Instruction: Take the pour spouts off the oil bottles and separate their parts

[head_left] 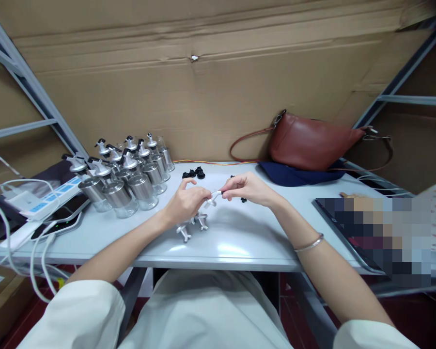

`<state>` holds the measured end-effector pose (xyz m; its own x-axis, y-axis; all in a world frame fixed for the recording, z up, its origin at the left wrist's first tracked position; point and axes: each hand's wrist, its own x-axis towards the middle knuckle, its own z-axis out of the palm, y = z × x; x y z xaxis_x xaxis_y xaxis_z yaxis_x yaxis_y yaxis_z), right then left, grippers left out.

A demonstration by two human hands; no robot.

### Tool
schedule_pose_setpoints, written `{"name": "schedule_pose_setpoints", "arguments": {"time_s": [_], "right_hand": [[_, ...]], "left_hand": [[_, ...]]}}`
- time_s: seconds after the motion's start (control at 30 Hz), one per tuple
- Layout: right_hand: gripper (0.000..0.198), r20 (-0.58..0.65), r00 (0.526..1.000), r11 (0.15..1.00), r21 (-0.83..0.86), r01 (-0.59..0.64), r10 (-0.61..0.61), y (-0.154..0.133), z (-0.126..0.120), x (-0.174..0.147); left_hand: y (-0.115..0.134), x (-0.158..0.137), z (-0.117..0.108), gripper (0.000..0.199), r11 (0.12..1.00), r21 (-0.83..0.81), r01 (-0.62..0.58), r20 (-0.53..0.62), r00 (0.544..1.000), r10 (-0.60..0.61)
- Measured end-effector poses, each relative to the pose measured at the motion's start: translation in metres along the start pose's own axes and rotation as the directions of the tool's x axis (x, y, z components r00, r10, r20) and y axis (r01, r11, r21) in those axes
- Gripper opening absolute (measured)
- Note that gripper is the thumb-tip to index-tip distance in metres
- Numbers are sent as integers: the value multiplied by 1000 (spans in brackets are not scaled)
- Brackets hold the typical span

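Over the middle of the table (pixel 236 232), my left hand (pixel 185 203) pinches a silver pourer spout (pixel 212 199) between thumb and forefinger. My right hand (pixel 250 188) is closed in a pinch at the spout's right end, on a small black piece (pixel 223 192) mostly covered by the fingers. Several more silver spouts (pixel 184 231) lie on the table below my left hand. Black stoppers (pixel 194 173) sit in a group beyond it. A few tiny black pieces (pixel 243 199) are on the table under my right hand, partly hidden.
Several glass bottles with steel sleeves and pourer tops (pixel 118 196) stand at the left. Beside them are a power strip (pixel 54 198) and white cables (pixel 32 261). A brown bag (pixel 308 140) rests on dark blue cloth (pixel 294 174) at back right. A tablet-like device (pixel 334 228) lies right.
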<state>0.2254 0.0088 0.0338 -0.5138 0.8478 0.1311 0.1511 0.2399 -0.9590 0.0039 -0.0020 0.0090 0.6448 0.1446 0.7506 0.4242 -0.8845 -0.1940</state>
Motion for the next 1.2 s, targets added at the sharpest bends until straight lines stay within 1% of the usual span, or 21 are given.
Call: {"name": "schedule_pose_setpoints", "arguments": {"time_s": [0.23,0.43,0.77,0.87,1.0,1.1,1.2], "right_hand": [[22,20,999,998,-48,27,-26,0,0,0],[24,39,998,998,-42,42,-40,2,1,1],[35,43,999,993,-111,30,-25,1,5,1],[32,21,998,994,-94,58,-56,1,5,2],[24,-21,996,995,-31,91,-92,2,6,2],[22,-27,996,996,19,83,-83,1,6,2],[21,-52,995,996,33,81,-80,-1,4,0]], "left_hand": [[-3,-3,2,13,1000,13,-12,20,1000,12],[-3,-5,4,14,1000,11,-24,28,999,24],[-3,-7,7,17,999,0,-50,45,998,49],[-2,-6,6,16,1000,9,-21,31,999,20],[-2,-6,5,13,999,-3,39,29,999,-38],[-3,-7,6,12,999,-10,52,31,998,-52],[-3,-7,6,13,998,-6,57,34,998,-57]]}}
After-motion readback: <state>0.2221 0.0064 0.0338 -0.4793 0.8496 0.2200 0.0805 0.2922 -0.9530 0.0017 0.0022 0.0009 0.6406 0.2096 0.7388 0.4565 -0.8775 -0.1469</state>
